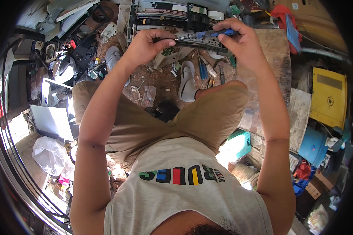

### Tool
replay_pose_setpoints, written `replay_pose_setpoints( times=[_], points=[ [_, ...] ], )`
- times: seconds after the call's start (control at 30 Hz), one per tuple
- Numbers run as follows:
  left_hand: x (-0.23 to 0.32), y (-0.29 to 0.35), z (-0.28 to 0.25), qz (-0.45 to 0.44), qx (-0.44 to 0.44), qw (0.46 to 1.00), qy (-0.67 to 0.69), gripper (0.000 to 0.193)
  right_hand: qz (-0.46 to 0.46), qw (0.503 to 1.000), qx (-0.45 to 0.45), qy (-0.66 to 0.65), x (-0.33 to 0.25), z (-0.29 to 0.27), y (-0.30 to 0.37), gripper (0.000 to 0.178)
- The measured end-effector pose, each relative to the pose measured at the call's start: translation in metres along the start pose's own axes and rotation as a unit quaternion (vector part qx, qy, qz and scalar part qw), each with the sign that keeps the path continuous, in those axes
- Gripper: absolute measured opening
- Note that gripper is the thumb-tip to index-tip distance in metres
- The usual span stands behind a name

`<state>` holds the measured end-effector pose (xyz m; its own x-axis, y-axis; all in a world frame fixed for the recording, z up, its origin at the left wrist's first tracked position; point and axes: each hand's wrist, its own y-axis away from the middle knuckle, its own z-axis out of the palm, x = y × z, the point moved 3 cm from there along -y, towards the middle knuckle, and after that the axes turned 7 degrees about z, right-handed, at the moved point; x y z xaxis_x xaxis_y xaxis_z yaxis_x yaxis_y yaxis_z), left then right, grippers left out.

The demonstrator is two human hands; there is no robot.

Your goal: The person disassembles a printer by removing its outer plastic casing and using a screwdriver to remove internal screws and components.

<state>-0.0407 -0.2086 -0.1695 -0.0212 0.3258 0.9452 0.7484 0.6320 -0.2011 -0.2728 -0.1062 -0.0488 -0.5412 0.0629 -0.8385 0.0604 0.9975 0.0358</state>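
Screwdriver: In the head view, a blue-handled screwdriver (pixel 200 35) lies almost level between two bare hands, above the near edge of an opened machine (pixel 161 21) at the far side of the scene.
Right hand: The right hand (pixel 242 36) holds the handle, thumb and fingers closed around it.
Left hand: The left hand (pixel 153 45) meets the metal end, thumb and forefinger pinching at the tip; whether a small part sits there too, one cannot tell.
Handling: The screwdriver looks light and stiff, its handle likely the surest hold, its slim shaft probably slicker and best steadied near the tip.
Machine: Long and lined with rails and dark parts, it looks bulky and rigid; its thin inner pieces may be fragile, so the outer frame seems the safer grip.
Ground: Beyond the seated person's shorts (pixel 211 113), hand tools (pixel 203 70) lie right of a grey shoe (pixel 188 81), among scattered scraps.
Right side: A worn board (pixel 278 47) lies near the right forearm, with a yellow panel (pixel 328 98) and a blue bucket (pixel 313 147) farther right.
Left side: A white panel (pixel 51 120) leans above a clear bag (pixel 50 156).
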Motion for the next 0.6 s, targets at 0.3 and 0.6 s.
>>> replay_pose_setpoints(
  times=[0.3, 0.6],
  points=[
    [-0.010, 0.011, -0.038, -0.037, -0.142, 0.972, -0.182, 0.030, 0.005, 0.992, 0.056, 0.110, 0.004, -0.026, -0.009, 0.020],
    [-0.039, 0.012, -0.092, -0.122, 0.052, 0.910, -0.394, 0.062, -0.111, 0.963, 0.036, 0.242, 0.002, 0.065, -0.060, 0.021]
  ],
)
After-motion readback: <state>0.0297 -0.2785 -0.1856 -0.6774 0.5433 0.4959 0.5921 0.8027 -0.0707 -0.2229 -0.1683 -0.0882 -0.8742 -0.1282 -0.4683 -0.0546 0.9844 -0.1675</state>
